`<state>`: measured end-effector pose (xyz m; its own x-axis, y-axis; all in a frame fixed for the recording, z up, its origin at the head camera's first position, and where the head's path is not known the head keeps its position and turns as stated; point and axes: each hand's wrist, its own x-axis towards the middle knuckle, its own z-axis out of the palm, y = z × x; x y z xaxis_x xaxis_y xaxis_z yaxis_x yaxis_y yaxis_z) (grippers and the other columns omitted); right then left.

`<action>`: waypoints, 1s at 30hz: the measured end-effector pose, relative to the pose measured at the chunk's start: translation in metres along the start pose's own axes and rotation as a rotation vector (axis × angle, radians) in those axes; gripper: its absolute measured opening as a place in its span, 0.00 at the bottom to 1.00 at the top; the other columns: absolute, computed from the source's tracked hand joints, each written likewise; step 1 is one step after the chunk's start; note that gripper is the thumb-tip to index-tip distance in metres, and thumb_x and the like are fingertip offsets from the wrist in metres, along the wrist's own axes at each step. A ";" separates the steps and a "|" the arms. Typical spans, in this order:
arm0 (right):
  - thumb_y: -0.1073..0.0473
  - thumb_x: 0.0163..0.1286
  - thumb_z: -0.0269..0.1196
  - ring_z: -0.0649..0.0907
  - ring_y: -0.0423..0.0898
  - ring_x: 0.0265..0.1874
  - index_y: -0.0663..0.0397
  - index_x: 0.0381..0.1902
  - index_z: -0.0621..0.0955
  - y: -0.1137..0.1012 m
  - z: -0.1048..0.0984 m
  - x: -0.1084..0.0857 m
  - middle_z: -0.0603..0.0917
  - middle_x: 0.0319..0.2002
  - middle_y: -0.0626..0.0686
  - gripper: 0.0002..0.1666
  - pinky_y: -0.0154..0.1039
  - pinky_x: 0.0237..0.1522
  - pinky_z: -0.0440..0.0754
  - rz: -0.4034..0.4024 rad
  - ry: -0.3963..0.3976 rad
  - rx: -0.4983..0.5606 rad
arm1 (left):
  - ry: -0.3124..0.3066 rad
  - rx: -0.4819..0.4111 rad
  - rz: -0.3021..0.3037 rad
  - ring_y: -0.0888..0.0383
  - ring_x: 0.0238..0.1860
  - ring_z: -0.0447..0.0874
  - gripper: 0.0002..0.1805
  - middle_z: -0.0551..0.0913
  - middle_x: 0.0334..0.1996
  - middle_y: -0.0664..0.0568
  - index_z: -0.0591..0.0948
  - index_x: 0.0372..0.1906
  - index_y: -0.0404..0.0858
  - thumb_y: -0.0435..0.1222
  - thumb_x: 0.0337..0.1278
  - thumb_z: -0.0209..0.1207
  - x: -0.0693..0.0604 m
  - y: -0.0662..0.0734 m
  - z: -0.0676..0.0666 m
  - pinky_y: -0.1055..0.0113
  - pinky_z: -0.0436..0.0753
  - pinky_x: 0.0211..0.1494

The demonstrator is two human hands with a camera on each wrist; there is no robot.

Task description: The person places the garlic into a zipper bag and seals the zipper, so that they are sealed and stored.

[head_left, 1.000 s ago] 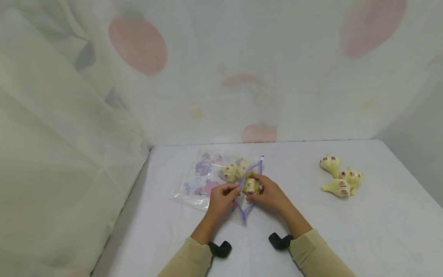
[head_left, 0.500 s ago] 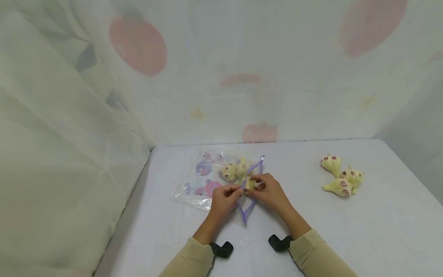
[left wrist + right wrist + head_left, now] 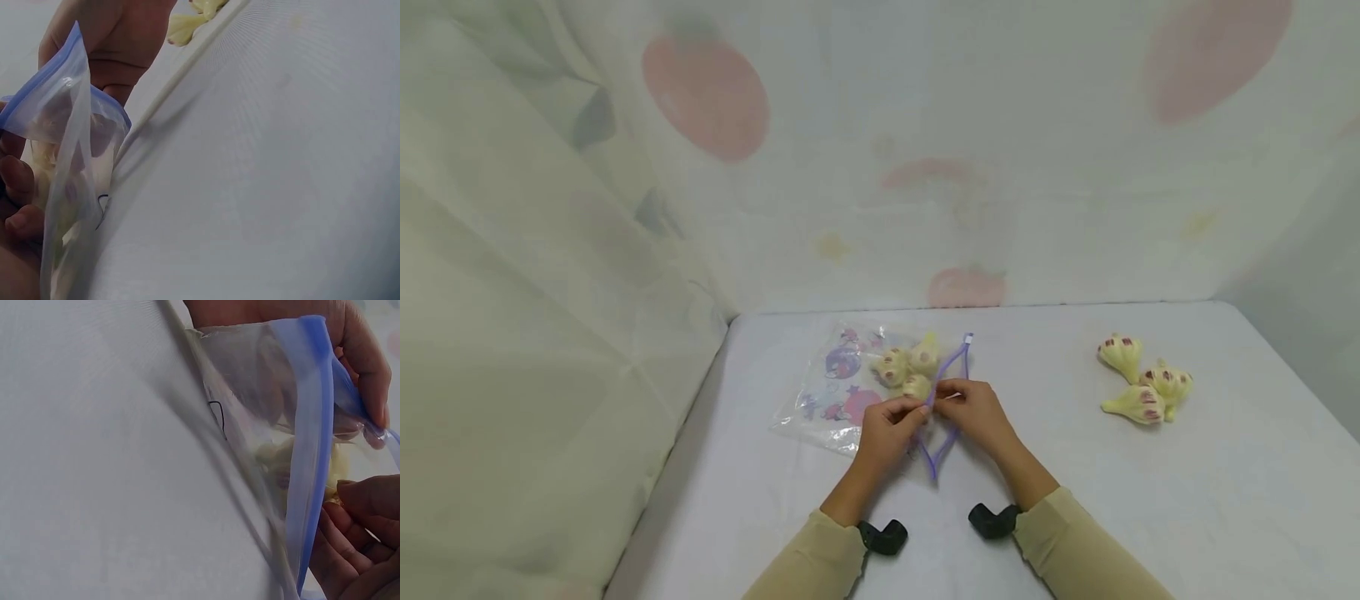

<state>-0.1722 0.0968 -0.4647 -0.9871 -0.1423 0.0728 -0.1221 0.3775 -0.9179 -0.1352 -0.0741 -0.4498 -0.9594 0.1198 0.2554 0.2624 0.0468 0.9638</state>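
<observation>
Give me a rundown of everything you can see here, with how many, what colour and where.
Zip bag: one, clear with purple rim and pink-purple prints, lying left of the table's middle
Bagged garlic bulbs: three visible, pale yellow with reddish marks, inside the bag
Loose garlic bulbs: three, same colours, clustered on the table's right
Table: one, white, under everything
Cloth hangings: count unclear, pale with faded red prints, behind and beside the table
Left hand: one, pinching the bag's rim
Right hand: one, fingers at a bagged bulb
Sleeves: two, beige, forearms
Wrist devices: two, black, at the wrists
</observation>
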 end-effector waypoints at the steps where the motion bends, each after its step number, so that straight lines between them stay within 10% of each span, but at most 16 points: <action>1: 0.63 0.61 0.69 0.88 0.48 0.38 0.60 0.47 0.85 0.000 0.000 0.000 0.88 0.41 0.57 0.16 0.37 0.39 0.84 -0.006 -0.009 0.008 | 0.005 -0.005 0.003 0.65 0.23 0.76 0.06 0.84 0.29 0.29 0.85 0.36 0.23 0.26 0.58 0.63 0.000 0.000 0.000 0.76 0.75 0.26; 10: 0.59 0.65 0.68 0.87 0.48 0.40 0.59 0.51 0.84 0.000 -0.026 -0.004 0.88 0.45 0.56 0.18 0.36 0.38 0.83 -0.033 -0.011 -0.043 | 0.020 0.007 -0.021 0.65 0.21 0.76 0.06 0.85 0.27 0.33 0.85 0.35 0.23 0.26 0.58 0.64 0.002 -0.002 -0.003 0.76 0.75 0.24; 20: 0.53 0.71 0.63 0.83 0.52 0.45 0.57 0.54 0.82 0.013 -0.109 -0.006 0.86 0.47 0.57 0.19 0.39 0.42 0.81 -0.071 0.287 -0.330 | 0.023 0.013 -0.036 0.65 0.22 0.76 0.06 0.84 0.28 0.30 0.85 0.35 0.24 0.26 0.58 0.64 0.001 0.000 -0.006 0.77 0.74 0.25; 30: 0.53 0.72 0.59 0.65 0.74 0.60 0.61 0.63 0.74 0.015 -0.182 0.005 0.68 0.63 0.73 0.27 0.68 0.56 0.69 0.076 0.366 -0.546 | 0.041 -0.008 -0.053 0.64 0.21 0.75 0.05 0.84 0.27 0.32 0.85 0.35 0.24 0.25 0.57 0.64 0.001 -0.003 -0.005 0.76 0.74 0.24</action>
<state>-0.1976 0.2679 -0.4068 -0.9545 0.1869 0.2322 0.0095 0.7977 -0.6029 -0.1380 -0.0791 -0.4523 -0.9753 0.0771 0.2071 0.2109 0.0439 0.9765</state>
